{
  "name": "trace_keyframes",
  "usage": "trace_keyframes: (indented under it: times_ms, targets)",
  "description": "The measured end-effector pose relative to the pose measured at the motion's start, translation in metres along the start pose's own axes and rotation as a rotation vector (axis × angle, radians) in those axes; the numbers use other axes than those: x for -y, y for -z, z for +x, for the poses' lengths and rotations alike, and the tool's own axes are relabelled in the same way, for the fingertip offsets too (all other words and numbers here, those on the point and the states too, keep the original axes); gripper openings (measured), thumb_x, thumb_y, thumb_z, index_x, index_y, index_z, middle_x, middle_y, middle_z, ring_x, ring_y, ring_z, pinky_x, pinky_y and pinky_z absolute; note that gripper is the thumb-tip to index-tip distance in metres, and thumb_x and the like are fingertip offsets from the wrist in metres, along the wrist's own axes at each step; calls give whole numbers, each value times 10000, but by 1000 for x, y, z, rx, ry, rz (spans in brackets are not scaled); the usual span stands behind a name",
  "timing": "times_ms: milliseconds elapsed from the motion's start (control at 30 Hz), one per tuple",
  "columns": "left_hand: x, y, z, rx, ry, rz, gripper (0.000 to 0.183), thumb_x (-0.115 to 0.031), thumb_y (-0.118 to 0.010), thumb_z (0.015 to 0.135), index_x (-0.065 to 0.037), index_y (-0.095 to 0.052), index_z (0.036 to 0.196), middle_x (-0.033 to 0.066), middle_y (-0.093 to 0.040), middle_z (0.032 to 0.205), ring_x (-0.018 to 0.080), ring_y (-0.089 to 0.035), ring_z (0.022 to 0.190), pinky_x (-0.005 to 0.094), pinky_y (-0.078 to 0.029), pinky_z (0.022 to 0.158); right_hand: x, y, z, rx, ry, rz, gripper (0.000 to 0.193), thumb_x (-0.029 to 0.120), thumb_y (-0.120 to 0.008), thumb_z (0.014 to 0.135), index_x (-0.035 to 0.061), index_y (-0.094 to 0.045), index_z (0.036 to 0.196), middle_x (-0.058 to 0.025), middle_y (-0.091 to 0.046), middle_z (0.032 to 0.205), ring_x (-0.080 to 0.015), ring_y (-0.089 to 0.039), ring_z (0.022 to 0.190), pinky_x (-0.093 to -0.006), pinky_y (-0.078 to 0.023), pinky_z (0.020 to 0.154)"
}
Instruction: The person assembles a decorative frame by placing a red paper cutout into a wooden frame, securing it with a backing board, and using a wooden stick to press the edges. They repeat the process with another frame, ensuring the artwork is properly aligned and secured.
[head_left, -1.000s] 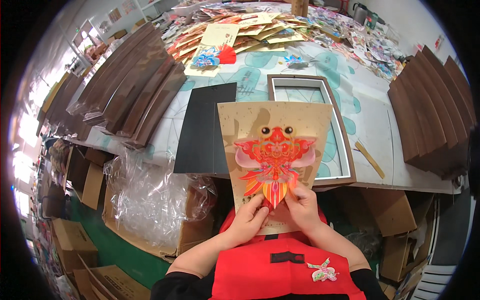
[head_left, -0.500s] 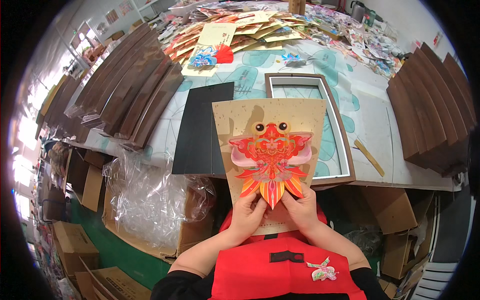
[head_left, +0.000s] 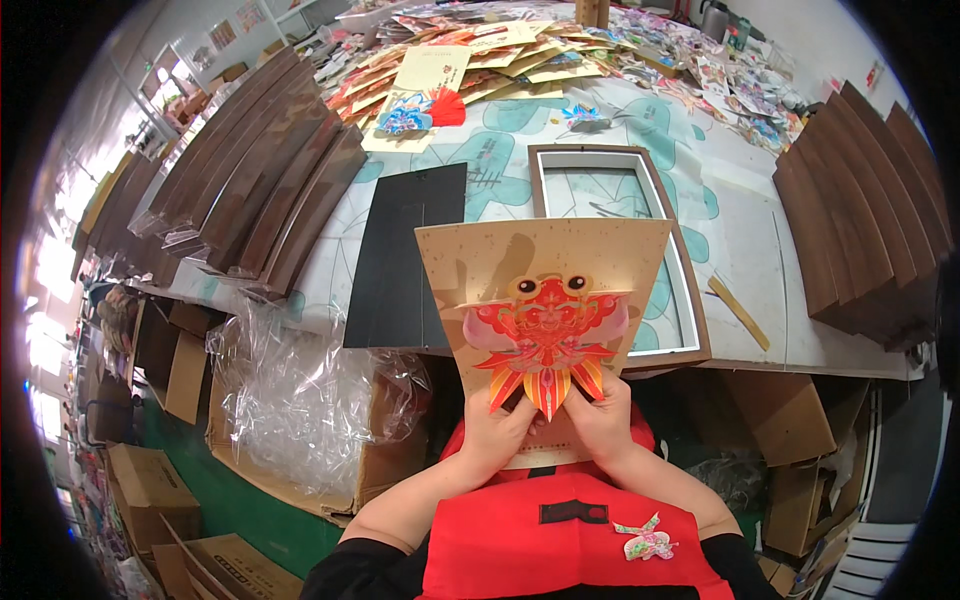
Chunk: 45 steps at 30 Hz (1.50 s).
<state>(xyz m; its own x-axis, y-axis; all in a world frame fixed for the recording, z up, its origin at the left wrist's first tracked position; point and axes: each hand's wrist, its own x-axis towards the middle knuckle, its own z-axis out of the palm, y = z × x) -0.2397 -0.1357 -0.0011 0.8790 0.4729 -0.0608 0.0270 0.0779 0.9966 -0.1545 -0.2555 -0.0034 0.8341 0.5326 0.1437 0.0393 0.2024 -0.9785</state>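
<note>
A tan card (head_left: pixel 455 262) is held up in front of me, its upper part tilted away. On it is a layered paper goldfish (head_left: pixel 547 335), red with pink side fins, bulging eyes and a striped orange tail. My left hand (head_left: pixel 497 432) is closed at the card's lower left, thumb by the tail tips. Closed likewise at the lower right is my right hand (head_left: pixel 603 420). Tail and card hide some fingertips. Beyond the card lies a brown frame (head_left: pixel 690 270) with a white inner edge, and left of it a black backing board (head_left: pixel 400 255).
Stacked brown frames (head_left: pixel 250 190) stand at the left, more brown frames (head_left: pixel 865 215) at the right. A yellow strip (head_left: pixel 738 312) lies on the table. Far back are piled decorated cards (head_left: pixel 500 60). Below the table's edge sits a carton of clear plastic wrap (head_left: pixel 300 400).
The card's upper edge has come down and leaned farther away, so the goldfish looks foreshortened. Both hands stay at its lower part.
</note>
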Motion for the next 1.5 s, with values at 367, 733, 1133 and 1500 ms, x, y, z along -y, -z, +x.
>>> trace_keyframes:
  times_ms: [367,733,1133,1500]
  targets:
    - [2,-6,2,-68,-298,175,175,-12,-645,829,32,-625,998,55,-650,775,72,-597,658,239,-489,551,-7,-3,-2,-60,3,-32,130,-10,-608,865,-16,-636,992,-2,-658,866,-45,-560,785,-229,-470,687]
    - [-7,-6,0,-39,-171,107,134,-22,-653,833,36,-616,949,44,-651,744,91,-614,637,244,-488,550,-6,-1,1,61,113,-216,108,27,-555,898,-23,-606,979,-57,-644,829,-101,-579,743,-264,-470,665]
    - [4,-4,9,-127,-516,339,168,-14,-667,787,23,-626,946,77,-643,713,106,-625,609,258,-482,533,-10,-5,-4,-23,-26,98,95,10,-610,885,-25,-639,968,-4,-656,887,-53,-579,789,-220,-475,678]
    - [2,0,4,-109,-392,405,140,-11,-678,752,24,-628,879,99,-634,678,136,-633,598,269,-475,531,-13,-2,-2,2,131,-181,71,-3,-579,870,-16,-630,918,-21,-632,784,-63,-559,741,-244,-459,643]
